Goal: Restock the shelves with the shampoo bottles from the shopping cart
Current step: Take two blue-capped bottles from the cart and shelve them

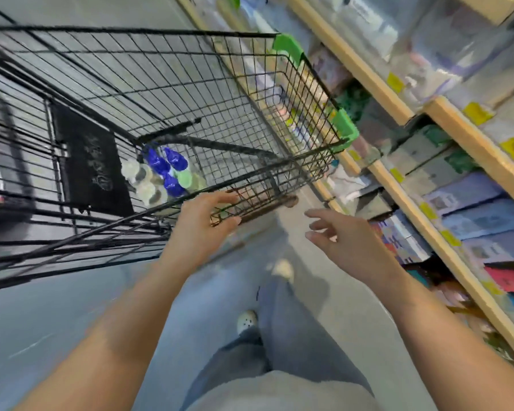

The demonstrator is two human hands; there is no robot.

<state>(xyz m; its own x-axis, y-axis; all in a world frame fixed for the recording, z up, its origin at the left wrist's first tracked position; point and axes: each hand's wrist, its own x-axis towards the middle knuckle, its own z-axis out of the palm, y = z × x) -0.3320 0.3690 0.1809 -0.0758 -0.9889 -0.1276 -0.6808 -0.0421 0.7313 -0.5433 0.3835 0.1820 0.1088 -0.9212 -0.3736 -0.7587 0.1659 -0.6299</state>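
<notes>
A black wire shopping cart (166, 84) with green corner guards fills the upper left. Deep in its basket lie several shampoo bottles (161, 176), some with blue caps, some clear or pale green. My left hand (204, 221) hovers at the cart's near rim with its fingers curled and apart, holding nothing. My right hand (347, 241) is in the air between the cart and the shelves, fingers spread and empty. The wooden-edged shelves (445, 244) run along the right side.
The shelves hold boxed goods in lilac, green and red, with yellow price tags on the edges. A black sign panel (92, 161) hangs inside the cart. My legs in jeans and a white shoe (247, 321) stand on the grey floor below.
</notes>
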